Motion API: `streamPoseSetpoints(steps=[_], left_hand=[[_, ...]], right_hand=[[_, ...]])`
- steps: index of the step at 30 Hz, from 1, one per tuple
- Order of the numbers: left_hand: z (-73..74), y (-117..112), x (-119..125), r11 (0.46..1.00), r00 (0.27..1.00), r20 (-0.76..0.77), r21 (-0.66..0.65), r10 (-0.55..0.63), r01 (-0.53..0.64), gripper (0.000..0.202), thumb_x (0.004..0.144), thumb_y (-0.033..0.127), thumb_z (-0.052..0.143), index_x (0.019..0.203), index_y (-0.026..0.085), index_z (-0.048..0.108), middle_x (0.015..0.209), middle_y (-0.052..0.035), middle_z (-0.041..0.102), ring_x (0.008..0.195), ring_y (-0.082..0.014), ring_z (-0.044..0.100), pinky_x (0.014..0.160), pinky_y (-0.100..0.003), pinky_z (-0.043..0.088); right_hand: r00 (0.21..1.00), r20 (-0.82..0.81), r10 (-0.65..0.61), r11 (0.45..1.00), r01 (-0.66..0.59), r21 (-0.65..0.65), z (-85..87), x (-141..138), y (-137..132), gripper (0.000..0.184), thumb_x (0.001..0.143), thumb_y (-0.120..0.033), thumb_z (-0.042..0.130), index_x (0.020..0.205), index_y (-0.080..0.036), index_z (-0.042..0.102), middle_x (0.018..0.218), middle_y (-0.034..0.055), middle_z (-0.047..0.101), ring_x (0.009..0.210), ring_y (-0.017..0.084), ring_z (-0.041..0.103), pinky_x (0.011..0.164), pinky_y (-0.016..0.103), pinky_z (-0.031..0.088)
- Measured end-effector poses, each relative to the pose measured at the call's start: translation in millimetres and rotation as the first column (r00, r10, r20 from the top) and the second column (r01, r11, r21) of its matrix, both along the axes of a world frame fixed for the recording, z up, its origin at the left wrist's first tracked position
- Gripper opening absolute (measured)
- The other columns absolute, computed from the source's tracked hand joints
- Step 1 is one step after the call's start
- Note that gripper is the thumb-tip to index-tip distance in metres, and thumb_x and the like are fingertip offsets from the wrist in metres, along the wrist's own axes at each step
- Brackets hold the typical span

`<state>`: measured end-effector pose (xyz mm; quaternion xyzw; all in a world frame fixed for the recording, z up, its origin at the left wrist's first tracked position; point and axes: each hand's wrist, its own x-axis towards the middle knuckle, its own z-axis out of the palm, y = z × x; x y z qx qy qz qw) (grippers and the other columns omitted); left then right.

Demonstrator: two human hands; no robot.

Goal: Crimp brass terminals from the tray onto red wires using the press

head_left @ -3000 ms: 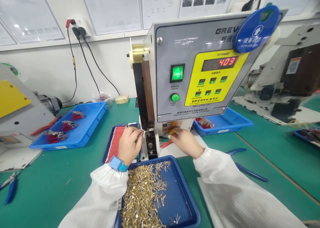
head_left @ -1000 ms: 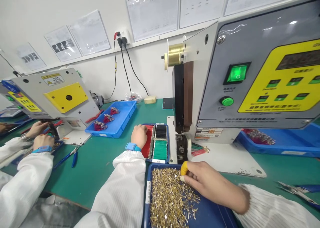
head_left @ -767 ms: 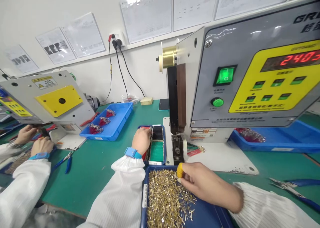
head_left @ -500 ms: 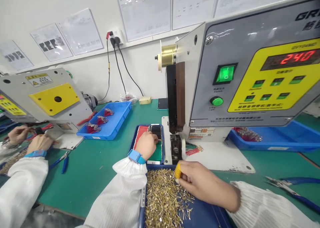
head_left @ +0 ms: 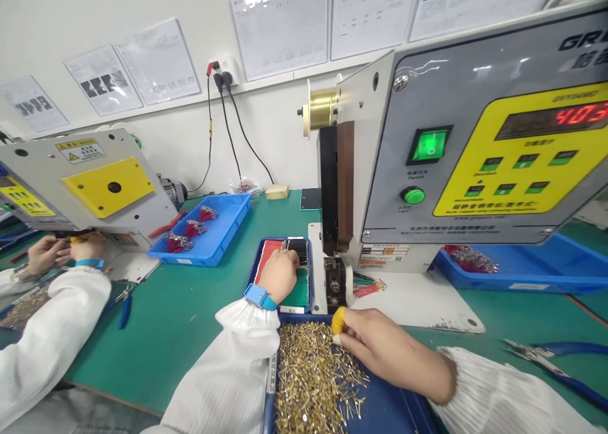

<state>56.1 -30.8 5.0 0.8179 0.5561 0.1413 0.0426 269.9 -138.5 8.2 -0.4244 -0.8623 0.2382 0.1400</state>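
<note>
Back from the crimping machine (head_left: 427,168), the left hand (head_left: 279,275) now curls over wires (head_left: 298,293) in a blue tray (head_left: 250,272), and the right hand (head_left: 375,348) pinches narrowly at loose brass terminals (head_left: 311,383), any grip unclear

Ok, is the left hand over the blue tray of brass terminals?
No, the left hand is over the tray of red, black and green wires, and the right hand is at the brass terminals.

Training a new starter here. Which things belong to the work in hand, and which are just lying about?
In use: brass terminals under the right hand; red, black and green wires in the tray under the left hand; crimping machine.
Lying about: blue-handled pliers; pale block; plastic bag.
</note>
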Motion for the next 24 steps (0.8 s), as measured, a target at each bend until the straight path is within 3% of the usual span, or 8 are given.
streamPoseSetpoints(steps=[7,11,14,21,24], left_hand=[[-6.2,9.9,0.5,0.995,0.997,0.018,0.069,0.072,-0.073,0.022,0.091,0.015,0.048,0.099,0.017,0.069,0.092,-0.0086,0.068,0.087,-0.0221,0.059,0.078,-0.032,0.043],[-9.2,15.0,1.4,0.994,0.999,-0.027,0.097,0.046,-0.043,0.027,0.093,0.018,0.046,0.086,0.018,0.072,0.086,-0.0090,0.067,0.086,-0.0231,0.058,0.080,-0.035,0.042],[-10.6,17.2,1.4,0.996,0.999,-0.023,0.087,0.033,-0.030,0.022,0.088,0.015,0.052,0.078,0.018,0.071,0.081,-0.0077,0.065,0.086,-0.0228,0.057,0.080,-0.034,0.041],[-10.6,17.4,2.1,0.992,0.999,0.004,0.122,0.043,-0.043,0.018,0.087,0.013,0.053,0.075,0.017,0.067,0.080,-0.0065,0.062,0.083,-0.0219,0.054,0.075,-0.033,0.040],[-10.4,17.5,2.6,0.987,0.999,0.036,0.155,0.033,-0.038,0.017,0.087,0.012,0.053,0.076,0.017,0.065,0.080,-0.0061,0.061,0.083,-0.0211,0.054,0.075,-0.033,0.040]], right_hand=[[1.000,-0.002,0.002,0.999,-0.002,-0.039,3.9,0.2,-1.3,0.009,0.092,-0.020,0.053,0.084,-0.016,0.055,0.080,0.0033,0.062,0.072,0.017,0.057,0.063,0.027,0.037],[0.998,-0.057,0.030,0.999,-0.032,-0.031,2.5,-0.4,0.5,0.010,0.092,-0.020,0.055,0.085,-0.016,0.060,0.081,0.0029,0.064,0.075,0.017,0.059,0.066,0.027,0.039],[0.996,-0.085,-0.020,0.997,0.013,-0.082,2.8,-1.3,0.6,0.006,0.090,-0.020,0.059,0.086,-0.016,0.060,0.073,0.0007,0.063,0.066,0.014,0.057,0.060,0.025,0.038],[0.979,-0.175,-0.102,0.989,0.081,-0.122,2.5,-0.7,3.4,0.011,0.080,-0.017,0.069,0.073,-0.016,0.060,0.067,-0.0020,0.059,0.057,0.010,0.051,0.054,0.022,0.035],[0.931,-0.321,-0.172,0.964,0.093,-0.248,-2.4,3.4,9.0,0.009,0.080,-0.021,0.068,0.074,-0.016,0.063,0.069,-0.0006,0.060,0.060,0.011,0.053,0.056,0.022,0.039]])
